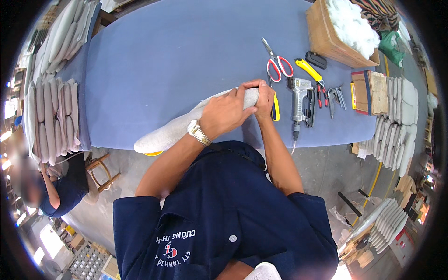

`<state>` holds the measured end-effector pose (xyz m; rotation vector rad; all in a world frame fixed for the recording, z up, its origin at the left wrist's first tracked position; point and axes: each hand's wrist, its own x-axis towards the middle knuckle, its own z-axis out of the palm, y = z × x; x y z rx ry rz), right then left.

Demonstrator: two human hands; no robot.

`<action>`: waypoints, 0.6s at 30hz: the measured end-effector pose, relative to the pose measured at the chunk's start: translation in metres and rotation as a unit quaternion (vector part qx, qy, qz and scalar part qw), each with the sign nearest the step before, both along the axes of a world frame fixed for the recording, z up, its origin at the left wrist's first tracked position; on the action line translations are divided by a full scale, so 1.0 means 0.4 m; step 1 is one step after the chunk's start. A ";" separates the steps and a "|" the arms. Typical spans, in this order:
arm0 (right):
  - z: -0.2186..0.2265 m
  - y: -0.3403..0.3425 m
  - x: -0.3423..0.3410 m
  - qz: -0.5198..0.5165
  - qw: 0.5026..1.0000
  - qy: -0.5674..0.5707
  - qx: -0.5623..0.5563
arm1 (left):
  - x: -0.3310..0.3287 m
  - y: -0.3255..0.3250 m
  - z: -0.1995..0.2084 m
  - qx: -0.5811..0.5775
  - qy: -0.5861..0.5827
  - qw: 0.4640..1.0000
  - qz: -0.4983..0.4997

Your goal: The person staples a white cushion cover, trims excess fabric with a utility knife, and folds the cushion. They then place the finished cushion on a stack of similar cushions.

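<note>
Spreading across most of the view, a blue-covered table [163, 60] carries the work, with stacks of finished-looking grey pieces [49, 119] along its left edge and more pale stacks [396, 123] beyond its right edge. A cardboard box [329, 44] of white stuffing [352, 30] stands at the far right corner.

The long grey pad [175, 123] is the piece in hand. It slants by the middle of the near edge, its left end at that edge with a bit of yellow [153, 153] showing underneath, its right end raised between the two hands. The left hand [228, 109] is wrapped over the pad close to its right end, fingers bent and pressed down. The right hand [265, 99] is closed around the tip, thumb and fingers pinching it.

As far as can be judged, the grey cover is already on along most of the pad, and attention is on the right end; the fingers hide whether that end is closed or fastened.

Toward the right edge, a staple gun [302, 100] lies apart from the hands, with red-handled scissors [276, 65], a yellow cutter [308, 70] and a yellow-handled tool [276, 108] just beside the right hand; none is held.
</note>
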<state>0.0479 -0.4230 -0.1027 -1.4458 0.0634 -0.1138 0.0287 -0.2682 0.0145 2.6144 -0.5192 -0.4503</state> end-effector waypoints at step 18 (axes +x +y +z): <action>0.041 0.047 0.058 0.029 0.999 0.026 0.021 | -0.218 0.298 0.002 -0.032 -0.116 0.989 0.089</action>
